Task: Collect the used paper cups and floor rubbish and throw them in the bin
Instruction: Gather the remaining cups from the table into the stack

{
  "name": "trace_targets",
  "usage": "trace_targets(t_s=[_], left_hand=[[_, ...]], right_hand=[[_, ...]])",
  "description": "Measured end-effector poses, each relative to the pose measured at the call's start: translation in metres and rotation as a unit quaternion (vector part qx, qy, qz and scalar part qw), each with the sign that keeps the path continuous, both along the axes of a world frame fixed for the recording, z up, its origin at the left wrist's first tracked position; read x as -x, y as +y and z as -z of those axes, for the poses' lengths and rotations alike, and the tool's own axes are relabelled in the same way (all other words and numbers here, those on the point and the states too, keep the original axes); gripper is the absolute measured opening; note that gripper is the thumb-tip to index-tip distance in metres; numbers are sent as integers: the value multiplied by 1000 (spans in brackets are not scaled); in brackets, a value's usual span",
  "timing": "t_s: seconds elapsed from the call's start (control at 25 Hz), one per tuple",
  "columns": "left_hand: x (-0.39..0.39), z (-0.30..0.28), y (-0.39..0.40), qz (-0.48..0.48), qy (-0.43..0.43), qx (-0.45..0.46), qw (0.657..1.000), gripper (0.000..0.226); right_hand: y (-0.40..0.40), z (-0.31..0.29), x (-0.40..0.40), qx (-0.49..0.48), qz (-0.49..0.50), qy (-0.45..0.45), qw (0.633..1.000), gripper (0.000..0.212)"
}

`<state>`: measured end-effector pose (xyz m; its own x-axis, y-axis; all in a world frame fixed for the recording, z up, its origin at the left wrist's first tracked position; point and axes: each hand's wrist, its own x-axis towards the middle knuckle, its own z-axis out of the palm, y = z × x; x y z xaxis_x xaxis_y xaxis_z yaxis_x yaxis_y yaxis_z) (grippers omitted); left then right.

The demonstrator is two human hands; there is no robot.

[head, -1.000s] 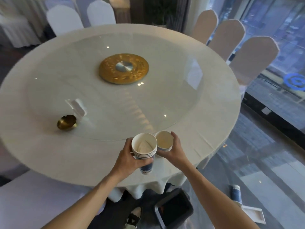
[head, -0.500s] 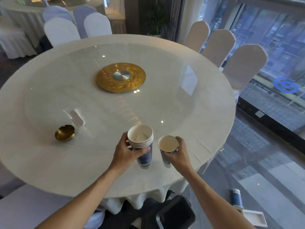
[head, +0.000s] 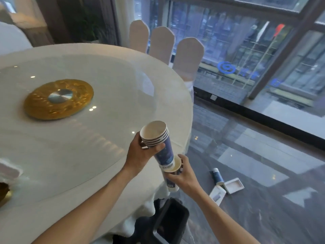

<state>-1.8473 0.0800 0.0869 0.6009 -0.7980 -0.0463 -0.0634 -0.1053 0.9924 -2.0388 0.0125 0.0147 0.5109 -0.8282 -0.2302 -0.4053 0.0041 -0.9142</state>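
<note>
Left of the grips, spreading wide: round table [head: 52, 155], free room along its edge. Left hand [head: 140, 154] wrapping the cup stack [head: 158, 140], tilting its base into the single cup [head: 173, 175]. Right hand [head: 182, 175] curling round that cup below. Risking, likely, a skewed nesting: rim buckling, stack slipping. Directly beneath, black bin [head: 168, 224] gaping. Right of the grips, floor rubbish [head: 226, 185] lying well apart on open dark floor.
</note>
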Motion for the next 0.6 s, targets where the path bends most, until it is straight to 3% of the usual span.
trace_targets(t_s=[0.08,0.28,0.48,0.6], left_hand=[[16,9,-13,50,5,-16,999,86],[55,22,-35,158,21,-60,985,64],[75,37,-37,278,50,-118,952,73],[77,42,-32,323,59,-141,934,71]], right_hand=[[1,-4,18,-11,27,-4,1000,65],[9,-12,53,-7,110,-7,994,67],[16,-12,71,-12,171,-11,985,60],[19,-12,75,-17,171,-15,985,70]])
